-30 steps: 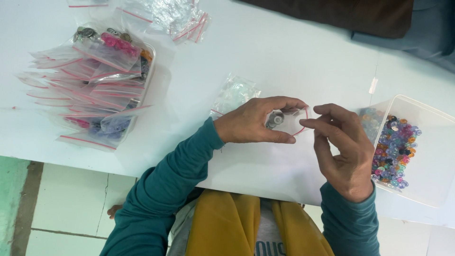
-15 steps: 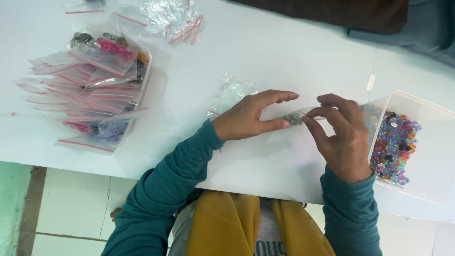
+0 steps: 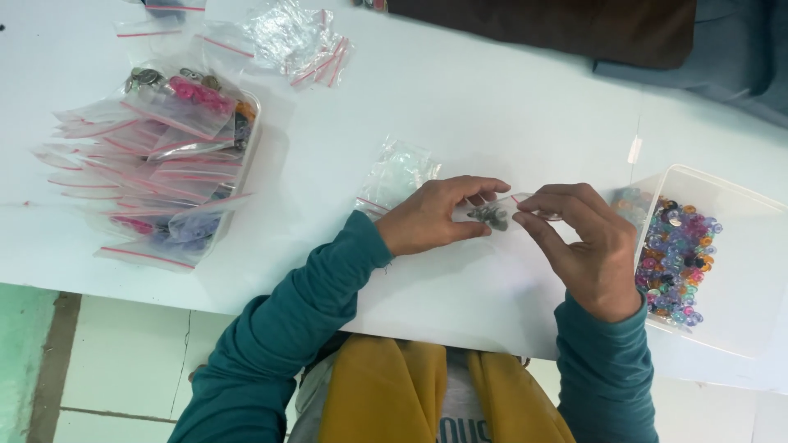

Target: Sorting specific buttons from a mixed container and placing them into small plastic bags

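Note:
Both hands pinch one small clear zip bag holding a few dark buttons, just above the white table. My left hand grips its left end with thumb and fingers. My right hand pinches its right end along the top edge. To the right stands a clear plastic tub with several coloured buttons heaped at its left side. A few empty clear bags lie flat behind my left hand.
A clear tray at the left is stuffed with several filled zip bags with red strips. More empty bags lie at the back. Dark cloth covers the far edge. The table's front edge runs above tiled floor.
The bag was held up between both hands with its face toward me; now it lies lower and flatter, and my right fingers have slid along its top edge to the right.

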